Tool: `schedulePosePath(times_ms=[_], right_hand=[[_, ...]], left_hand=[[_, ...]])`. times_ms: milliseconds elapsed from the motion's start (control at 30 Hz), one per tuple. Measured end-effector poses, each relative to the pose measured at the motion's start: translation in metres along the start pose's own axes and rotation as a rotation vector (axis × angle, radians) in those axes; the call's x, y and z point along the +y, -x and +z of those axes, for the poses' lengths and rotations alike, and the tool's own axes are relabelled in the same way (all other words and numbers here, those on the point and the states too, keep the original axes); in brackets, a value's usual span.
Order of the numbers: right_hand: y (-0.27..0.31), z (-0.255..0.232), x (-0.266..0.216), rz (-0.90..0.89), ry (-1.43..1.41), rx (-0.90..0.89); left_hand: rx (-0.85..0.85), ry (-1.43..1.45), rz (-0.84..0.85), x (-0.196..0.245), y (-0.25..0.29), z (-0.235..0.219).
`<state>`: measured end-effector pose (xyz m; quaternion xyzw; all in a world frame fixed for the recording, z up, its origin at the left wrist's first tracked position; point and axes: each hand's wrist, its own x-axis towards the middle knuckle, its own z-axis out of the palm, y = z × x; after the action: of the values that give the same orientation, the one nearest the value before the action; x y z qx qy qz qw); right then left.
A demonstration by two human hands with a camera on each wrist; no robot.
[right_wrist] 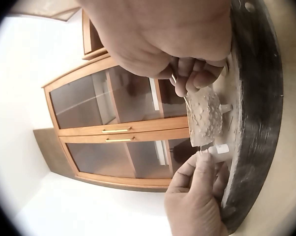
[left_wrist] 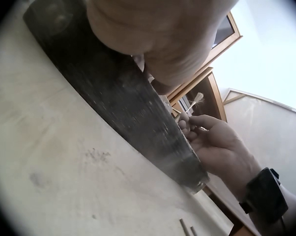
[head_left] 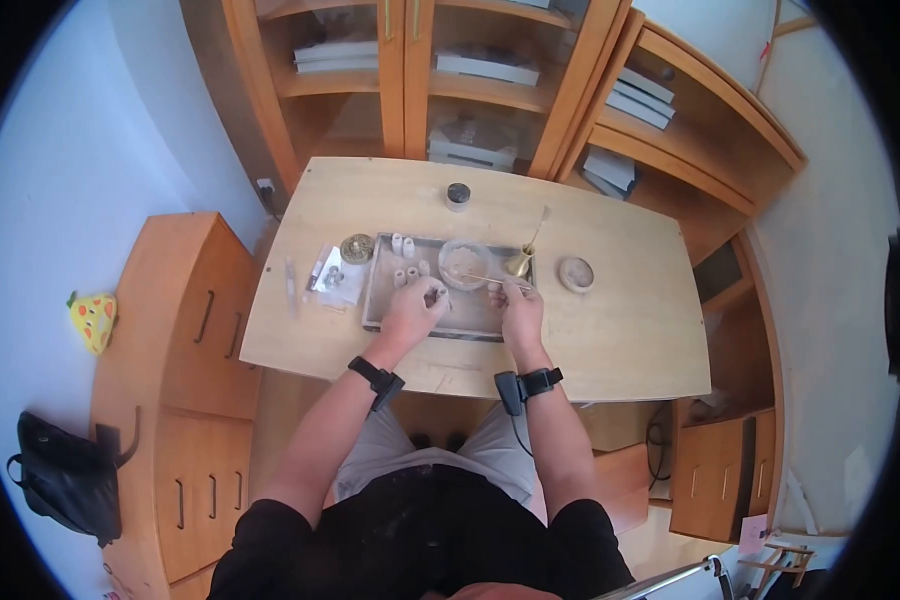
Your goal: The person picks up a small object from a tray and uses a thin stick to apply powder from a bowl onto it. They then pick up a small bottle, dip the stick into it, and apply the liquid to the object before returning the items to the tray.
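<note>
My right hand (head_left: 522, 318) grips a thin brass-coloured rod (head_left: 488, 280); its far end lies over a textured glass bowl (right_wrist: 205, 118) of pale powder. To its left, over the front part of a dark-rimmed tray (head_left: 482, 333), my left hand (head_left: 408, 315) is curled with thumb and forefinger pinched together. A small dark thing shows between those fingertips, but I cannot tell what it is. Several small white cylinders (head_left: 408, 246) stand on the tray beyond the left hand. One white cylinder (right_wrist: 220, 151) appears right beside the left fingertips in the right wrist view.
A brass vase (head_left: 518, 264) holding a feather brush (head_left: 540, 226) stands by the right hand. Round containers stand at the right (head_left: 575, 273) and back (head_left: 458, 198). Left of the tray are a patterned brass tin (head_left: 357, 249) and a clear packet (head_left: 338, 282). Glass-door cabinets line the back.
</note>
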<state>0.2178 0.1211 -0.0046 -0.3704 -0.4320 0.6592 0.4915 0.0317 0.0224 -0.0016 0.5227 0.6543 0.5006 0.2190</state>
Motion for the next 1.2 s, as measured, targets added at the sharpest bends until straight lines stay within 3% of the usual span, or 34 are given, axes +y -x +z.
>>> schedulePosePath(times_ms=[333,433,833,933,1033,1200], right_hand=[[0.015,-0.015,-0.013,0.041,-0.108,-0.082],[0.022,-0.015,-0.008,-0.006,0.013,-0.092],[0.054,0.004,-0.012,-0.306,0.422,-0.153],[0.057,0.006,-0.021,-0.627,0.680,-0.231],[0.059,0.009,-0.029,-0.691,0.785,-0.262],[0.027,0.009,-0.020,-0.624,0.767,-0.060]], left_hand=[[0.028,-0.053,0.011,-0.002,-0.001,-0.001],[0.027,-0.061,0.000,-0.003,-0.001,0.000],[0.026,-0.100,-0.003,0.002,-0.001,-0.001],[0.008,-0.112,-0.018,0.007,-0.001,-0.003],[0.002,-0.105,-0.022,0.006,-0.001,-0.004],[0.002,-0.079,-0.018,0.008,0.001,-0.005]])
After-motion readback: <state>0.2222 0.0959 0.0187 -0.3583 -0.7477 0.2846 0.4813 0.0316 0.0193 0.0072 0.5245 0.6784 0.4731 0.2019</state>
